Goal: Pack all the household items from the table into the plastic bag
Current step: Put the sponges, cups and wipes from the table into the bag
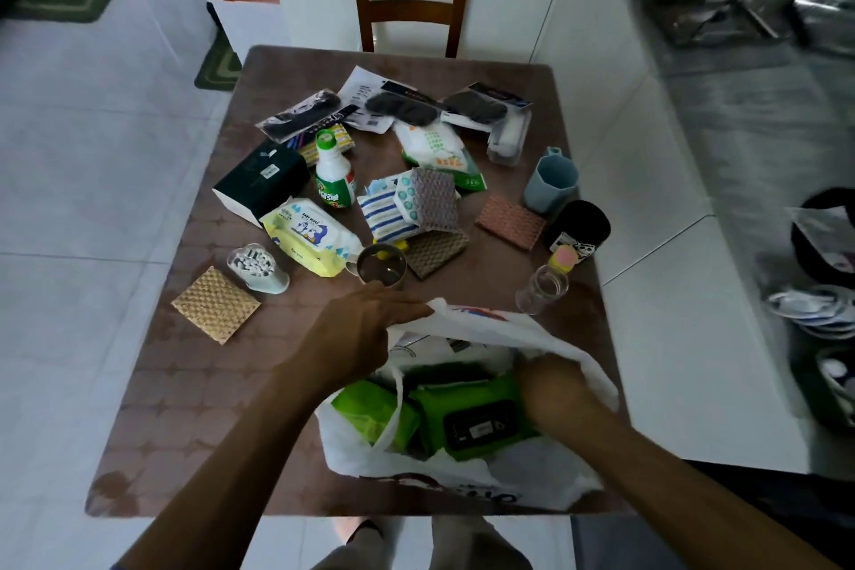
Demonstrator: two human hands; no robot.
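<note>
Crowding table [152, 430]: wipes [310, 241], bottle [333, 174], cups [550, 181].

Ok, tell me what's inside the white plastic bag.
In the white plastic bag: two green soft packs, one with a black lid. Deeper contents are covered.

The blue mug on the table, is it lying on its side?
No, the blue mug stands upright on the table, its open mouth facing up, beside the black cup.
</note>
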